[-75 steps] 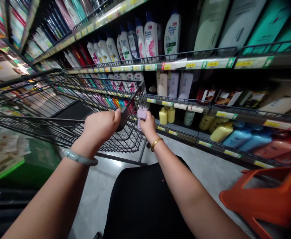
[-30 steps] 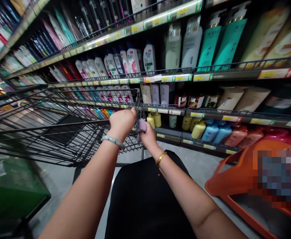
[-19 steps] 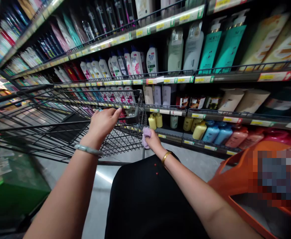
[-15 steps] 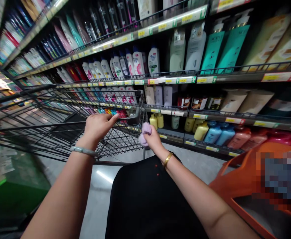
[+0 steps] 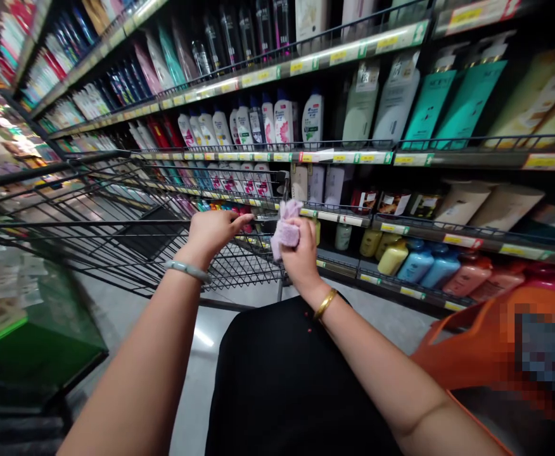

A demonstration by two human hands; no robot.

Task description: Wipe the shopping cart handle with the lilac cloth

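Note:
A black wire shopping cart (image 5: 68,224) stretches out in front of me to the left. My left hand (image 5: 211,237) is closed over the bar at its near side, thumb laid along it; the fingertips are hidden behind the bar. In my right hand (image 5: 303,259) is a bunched lilac cloth (image 5: 287,233), pinched between thumb and fingers. The cloth lies against the cart's near right corner and covers part of it. A pale bangle (image 5: 187,271) circles my left wrist, a gold one (image 5: 325,304) my right.
Shelves (image 5: 277,155) full of shampoo bottles (image 5: 284,120) and pump bottles (image 5: 429,95) run along the far side. An orange plastic object (image 5: 477,342), partly pixelated, stands close at the right. At the left is a green display stand (image 5: 63,335). Grey floor (image 5: 187,380) shows below.
My right hand has raised the lilac cloth to the cart's corner, where more of it shows. My left hand keeps its place on the bar. The view has shifted slightly left.

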